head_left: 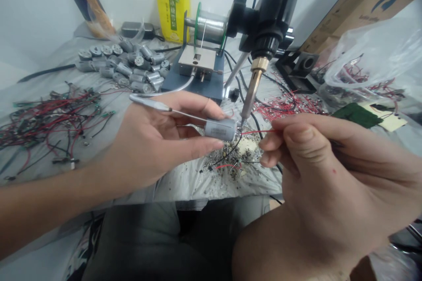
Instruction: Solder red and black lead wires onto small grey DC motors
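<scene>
Between the thumb and fingers of my left hand (165, 136) is a small grey cylindrical motor (220, 130), its terminal end turned to the right. A white solder feed tube (150, 102) lies over the same hand, with a thin metal nozzle running along the motor. My right hand (316, 153) pinches a red wire (260, 131) whose end meets the motor's terminals. From above, the tip of a clamped soldering iron (252, 90) comes down at that spot. A black wire (232, 151) hangs from the motor's end; its exact joint is too small to make out.
Behind my hands stands a solder feeder (198, 61) with a solder spool (212, 26). Many grey motors (132, 66) are heaped at back left, tangled wired parts (62, 118) at left. Red wires (293, 104) and a plastic bag (369, 52) lie right. Solder debris (237, 158) covers the table below.
</scene>
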`<state>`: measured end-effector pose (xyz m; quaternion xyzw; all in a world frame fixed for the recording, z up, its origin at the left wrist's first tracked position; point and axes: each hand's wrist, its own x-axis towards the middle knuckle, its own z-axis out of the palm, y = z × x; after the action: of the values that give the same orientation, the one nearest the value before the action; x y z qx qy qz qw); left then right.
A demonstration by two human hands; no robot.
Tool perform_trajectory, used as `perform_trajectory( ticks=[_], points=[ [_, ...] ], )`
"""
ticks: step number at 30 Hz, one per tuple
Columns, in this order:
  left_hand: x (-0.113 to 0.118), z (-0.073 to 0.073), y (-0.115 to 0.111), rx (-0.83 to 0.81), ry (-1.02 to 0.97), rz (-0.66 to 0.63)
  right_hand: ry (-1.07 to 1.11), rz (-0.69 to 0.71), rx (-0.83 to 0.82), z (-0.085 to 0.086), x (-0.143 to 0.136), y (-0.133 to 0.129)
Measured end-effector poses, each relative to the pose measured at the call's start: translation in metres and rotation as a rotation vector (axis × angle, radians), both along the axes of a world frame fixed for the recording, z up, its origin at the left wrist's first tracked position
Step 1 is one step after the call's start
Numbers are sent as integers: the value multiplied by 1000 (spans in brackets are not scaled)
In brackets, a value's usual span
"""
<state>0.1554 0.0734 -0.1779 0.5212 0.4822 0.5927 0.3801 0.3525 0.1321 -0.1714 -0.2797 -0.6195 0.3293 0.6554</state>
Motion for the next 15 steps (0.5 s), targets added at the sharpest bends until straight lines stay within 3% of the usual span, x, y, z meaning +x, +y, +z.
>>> perform_trajectory(
  ticks=[15],
  points=[
    [3,6,2,-1,-14,40,-115,74,-8,-3,21,1]
  ],
)
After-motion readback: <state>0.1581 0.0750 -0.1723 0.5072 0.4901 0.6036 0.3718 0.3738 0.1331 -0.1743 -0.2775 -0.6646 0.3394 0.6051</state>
